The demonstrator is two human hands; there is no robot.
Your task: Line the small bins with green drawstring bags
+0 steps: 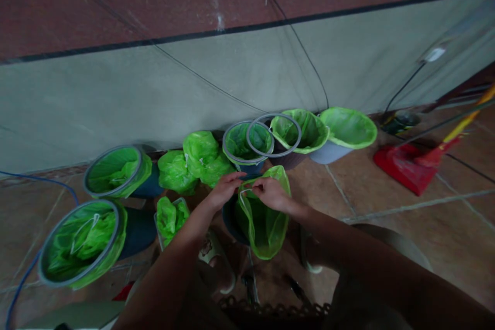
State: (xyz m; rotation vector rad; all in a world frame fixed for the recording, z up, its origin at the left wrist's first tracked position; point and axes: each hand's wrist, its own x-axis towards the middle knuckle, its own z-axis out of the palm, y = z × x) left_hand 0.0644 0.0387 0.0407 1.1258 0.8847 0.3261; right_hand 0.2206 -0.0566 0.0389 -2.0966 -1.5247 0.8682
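A thin green plastic bag (266, 227) hangs over a dark blue bin (231, 221) in front of me. My left hand (224, 188) and my right hand (273, 192) both pinch the bag's upper rim near its white drawstring, fingers closed on the plastic. The bag droops down the bin's right side. Both forearms reach in from the bottom of the view.
Several blue bins lined with green bags (79, 242) stand along the grey wall, some with grey ring rims (274, 135). Tied green bags (199, 157) lie between them. A red dustpan (406, 165) with a yellow handle lies on the tiled floor at right. Cables run down the wall.
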